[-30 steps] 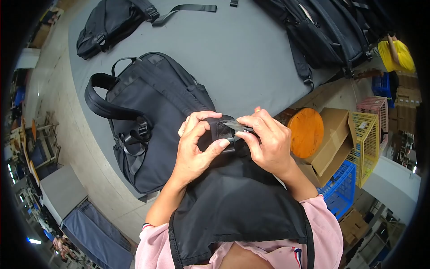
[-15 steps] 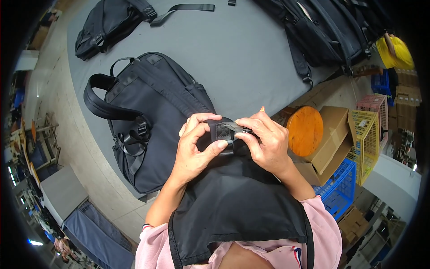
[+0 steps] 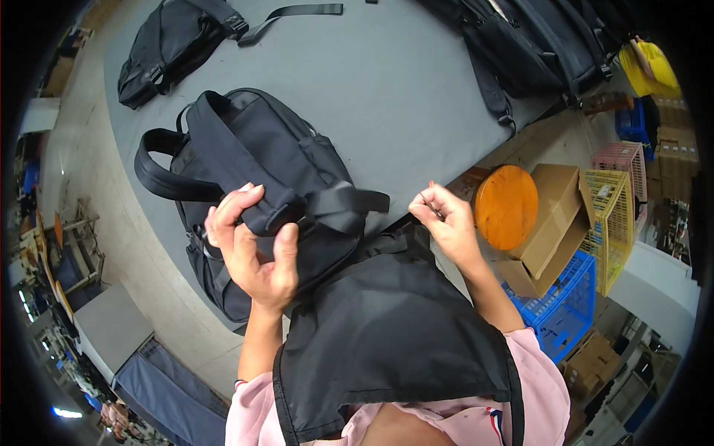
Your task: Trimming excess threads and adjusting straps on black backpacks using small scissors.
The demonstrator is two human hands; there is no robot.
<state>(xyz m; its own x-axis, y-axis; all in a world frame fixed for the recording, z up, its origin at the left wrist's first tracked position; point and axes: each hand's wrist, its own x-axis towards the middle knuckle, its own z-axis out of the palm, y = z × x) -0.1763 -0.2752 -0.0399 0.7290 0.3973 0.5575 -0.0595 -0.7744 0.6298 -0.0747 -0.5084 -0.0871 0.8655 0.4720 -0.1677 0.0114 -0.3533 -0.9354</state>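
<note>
A black backpack (image 3: 279, 160) lies back-side up on the grey table in front of me. Its padded shoulder strap (image 3: 242, 160) arches up, and the lower end sits between the parted thumb and fingers of my left hand (image 3: 256, 256). That hand is open beside the strap; whether it still touches it is hard to see. A blurred black webbing strap (image 3: 346, 208) swings out to the right from the padded end. My right hand (image 3: 450, 227), held off the bag to the right, is closed on small dark thread snips (image 3: 434, 209), mostly hidden by the fingers.
Another black bag (image 3: 175, 56) lies at the table's far left, and more black backpacks (image 3: 513, 56) at the far right. Past the table (image 3: 401, 111) on the right are a round wooden stool (image 3: 507, 208), an open carton (image 3: 554, 215), a blue crate (image 3: 569, 308) and a yellow crate (image 3: 610, 223).
My hands have parted. The left has moved left and opened by the padded strap, which has lifted; the right has drawn away rightward with the snips. The webbing has left my fingers and swings.
</note>
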